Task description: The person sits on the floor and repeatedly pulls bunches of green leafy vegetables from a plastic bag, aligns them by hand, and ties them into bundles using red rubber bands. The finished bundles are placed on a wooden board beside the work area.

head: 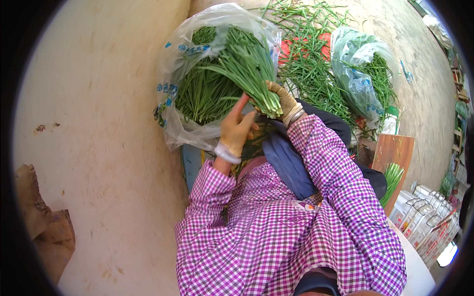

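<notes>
A bunch of long green leafy stalks, probably Chinese chives [255,70], lies across my right hand [284,101], whose gloved fingers are closed round it near the pale cut ends. Close by on the left, my left hand [236,127] wears a thin glove with a whitish cuff. Its index finger points up and touches or almost touches the underside of the stalks, and it is slightly blurred. Behind both hands stands a clear plastic bag [177,131] with blue print, filled with more of the same greens [207,92]. The leaf tips of the held bunch reach over the bag.
Loose green leaves [311,74] are strewn over red plastic at the back. A second clear bag [351,48] of greens stands right of them. Farther right, a small bunch [392,181] lies on a wooden board [396,148], near stacked white boxes [426,218]. Brown cardboard [55,236] lies far left.
</notes>
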Demonstrator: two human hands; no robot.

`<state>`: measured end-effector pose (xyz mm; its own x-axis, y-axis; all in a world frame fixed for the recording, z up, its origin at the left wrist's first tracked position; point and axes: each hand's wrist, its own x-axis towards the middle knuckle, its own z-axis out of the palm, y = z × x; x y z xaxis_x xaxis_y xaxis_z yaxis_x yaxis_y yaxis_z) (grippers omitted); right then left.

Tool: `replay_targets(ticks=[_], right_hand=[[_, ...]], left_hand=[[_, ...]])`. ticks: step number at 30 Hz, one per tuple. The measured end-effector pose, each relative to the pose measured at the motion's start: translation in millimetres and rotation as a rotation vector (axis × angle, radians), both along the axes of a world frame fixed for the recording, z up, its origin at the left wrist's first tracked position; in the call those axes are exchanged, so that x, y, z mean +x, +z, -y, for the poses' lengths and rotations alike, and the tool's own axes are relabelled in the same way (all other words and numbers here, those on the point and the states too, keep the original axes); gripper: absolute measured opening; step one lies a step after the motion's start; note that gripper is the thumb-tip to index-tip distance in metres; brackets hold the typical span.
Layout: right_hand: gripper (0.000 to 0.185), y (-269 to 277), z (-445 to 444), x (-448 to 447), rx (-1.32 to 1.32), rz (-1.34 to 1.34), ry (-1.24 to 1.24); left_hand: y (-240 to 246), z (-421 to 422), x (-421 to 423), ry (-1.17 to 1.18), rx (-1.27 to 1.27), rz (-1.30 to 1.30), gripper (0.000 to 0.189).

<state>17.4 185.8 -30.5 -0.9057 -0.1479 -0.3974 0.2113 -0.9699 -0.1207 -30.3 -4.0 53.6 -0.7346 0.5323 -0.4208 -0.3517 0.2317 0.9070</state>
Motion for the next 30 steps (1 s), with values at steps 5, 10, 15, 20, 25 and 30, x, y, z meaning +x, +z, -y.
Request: replay_targets(ticks=[5,10,15,20,25,30], right_hand=[[0.056,68.1,-3.5,38.2,-0.099,-0.105,-0.055],[0.07,144.7,12.4,86.6,0.547,-0.031,-0.096],[0.106,201.0,-20.6,115.7,1.821,0.092,-0.135],[0.119,248.2,-71.4,143.5,1.561,0.164,-0.215],[0.053,306.1,-119.1,171.0,1.258,0.058,-0.597],[0.056,245.2,-135.2,190.1,1.51,-0.061,-0.563]], left_hand=[[8.4,30.2,18.5,0.044,0.241,0.315,0.077],[10.1,-19.8,18.3,-0.161,0.551,0.319,0.092],[63.0,-111.1,4.3,-0.14,0.601,-0.163,0.053],[128.9,-173.7,39.4,-0.176,0.962,0.125,0.039],[146.0,-201.2,89.7,-0.412,0.796,-0.123,0.038],[81.1,-193.0,89.8,-0.709,0.483,-0.333,0.038]])
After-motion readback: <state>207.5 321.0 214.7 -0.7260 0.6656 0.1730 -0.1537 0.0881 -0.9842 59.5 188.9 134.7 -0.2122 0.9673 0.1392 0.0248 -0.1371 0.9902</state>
